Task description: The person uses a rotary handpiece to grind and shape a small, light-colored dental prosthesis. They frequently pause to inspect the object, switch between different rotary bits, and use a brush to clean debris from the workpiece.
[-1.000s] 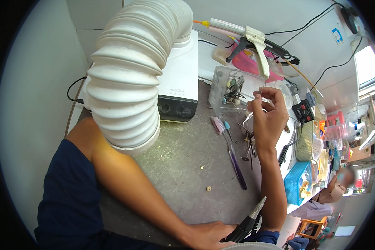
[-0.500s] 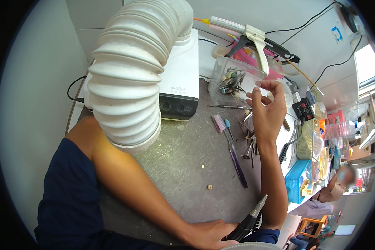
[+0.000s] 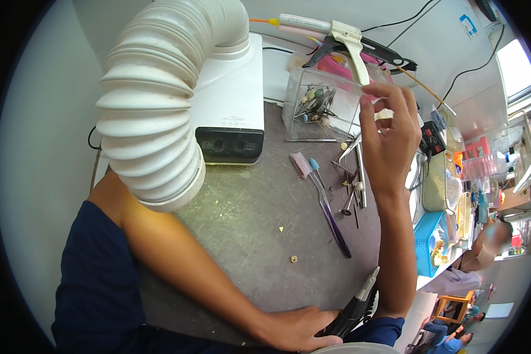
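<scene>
Your left hand (image 3: 301, 329) is closed around the black handpiece (image 3: 353, 312), which slants up at the lower edge of the desk (image 3: 248, 242), its metal tip just beside your right forearm. Your right hand (image 3: 389, 127) is raised at the right side of a clear container (image 3: 287, 109), thumb and forefinger brought near each other; you cannot tell from here whether anything thin sits between them. Inside that container lies a jumble of small shanked bits (image 3: 315, 103), some with pale or green heads. The desk under all this is grey, scuffed and scratched, with a small round beige piece (image 3: 294, 259) and a yellowish chip (image 3: 281, 228) lying on it. A toothbrush (image 3: 330, 223) with pink bristles and a purple handle lies aslant near your right forearm, and loose metal bits (image 3: 348, 209) are scattered between the two. Toward the left, a white unit (image 3: 233, 88) with a black front panel carries a thick ribbed hose (image 3: 150, 100) that bends down over your left arm. Behind the container, a dispensing gun (image 3: 348, 38) lies above a pink tub (image 3: 379, 72). To the right stand a cream basket (image 3: 435, 189) and a blue basket (image 3: 422, 248). Beyond, the room runs off toward a bright window (image 3: 516, 68), a wooden stool (image 3: 454, 304) and a blurred person (image 3: 484, 248), with a pale wall (image 3: 41, 147) closing your left.
</scene>
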`<state>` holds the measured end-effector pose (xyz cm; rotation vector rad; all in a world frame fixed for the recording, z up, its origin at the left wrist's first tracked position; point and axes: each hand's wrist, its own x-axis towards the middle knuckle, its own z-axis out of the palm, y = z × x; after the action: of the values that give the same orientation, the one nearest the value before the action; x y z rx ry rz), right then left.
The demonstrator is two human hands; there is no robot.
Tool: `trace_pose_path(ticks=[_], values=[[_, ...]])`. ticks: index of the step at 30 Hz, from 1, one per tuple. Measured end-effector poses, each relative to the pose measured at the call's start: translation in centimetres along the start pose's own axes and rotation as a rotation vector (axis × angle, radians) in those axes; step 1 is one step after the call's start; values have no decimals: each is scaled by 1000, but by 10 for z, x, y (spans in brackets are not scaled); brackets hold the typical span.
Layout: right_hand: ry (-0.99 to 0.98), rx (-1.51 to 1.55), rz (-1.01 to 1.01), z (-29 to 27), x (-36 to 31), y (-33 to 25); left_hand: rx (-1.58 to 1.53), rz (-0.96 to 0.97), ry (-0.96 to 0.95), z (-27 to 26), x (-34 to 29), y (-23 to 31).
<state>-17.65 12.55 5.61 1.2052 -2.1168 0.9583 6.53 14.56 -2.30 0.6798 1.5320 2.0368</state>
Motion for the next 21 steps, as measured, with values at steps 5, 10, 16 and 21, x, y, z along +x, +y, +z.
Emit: trace_pose_path(ticks=[5, 10, 16, 21], values=[[-197, -169, -305, 7, 9, 2, -3, -5, -15, 1, 3, 0], [-447, -295, -387, 16, 10, 0, 0, -1, -22, 1, 3, -1], [-437, -423, -368, 27, 6, -1, -2, 13, -13, 1, 2, -3], [-511, -371, -342, 25, 8, -3, -3, 22, -11, -2, 1, -3]])
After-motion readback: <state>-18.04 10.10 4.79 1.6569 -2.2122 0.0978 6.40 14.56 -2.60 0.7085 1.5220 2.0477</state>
